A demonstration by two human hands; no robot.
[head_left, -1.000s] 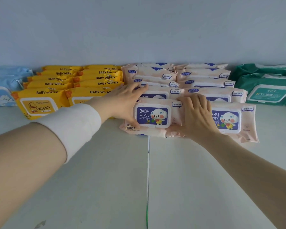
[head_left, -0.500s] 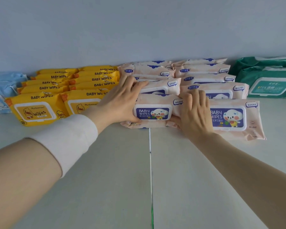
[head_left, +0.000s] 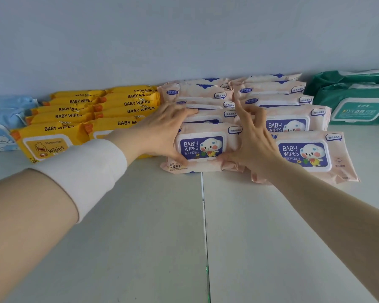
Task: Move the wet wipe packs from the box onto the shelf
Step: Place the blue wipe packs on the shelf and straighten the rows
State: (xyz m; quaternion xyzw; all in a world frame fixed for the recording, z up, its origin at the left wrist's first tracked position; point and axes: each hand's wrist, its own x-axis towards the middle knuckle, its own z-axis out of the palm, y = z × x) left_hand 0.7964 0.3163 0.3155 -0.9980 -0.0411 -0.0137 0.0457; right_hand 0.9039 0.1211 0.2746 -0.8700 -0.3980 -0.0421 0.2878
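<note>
Fingers of the right hand (head_left: 254, 143), which lay flat across the joint of the two front packs half a second ago, have risen into a spread arch. Its thumb has swung left onto the lower right corner of the front pink pack (head_left: 201, 147). Whether this hand truly grips the pack I cannot tell. The left hand (head_left: 162, 132) has hardly shifted. It holds the pack's left end, with its fingers curled over the back edge and its thumb against the front just below the label. A white cuff (head_left: 85, 171) wraps that wrist.

The pack itself lies flat where it lay before, at the front of the left pink column on the shelf (head_left: 140, 237), label up. Touching it on the right is a second front pink pack (head_left: 302, 154), partly under the right wrist. More pink packs (head_left: 271, 90) overlap in two columns behind, back to the wall (head_left: 184, 40). Yellow packs (head_left: 74, 115) sit just beside them on the left, blue packs (head_left: 4, 110) further left, and green packs (head_left: 354, 106) on the right. A seam (head_left: 204, 215) runs forward along the shelf from under the held pack.
</note>
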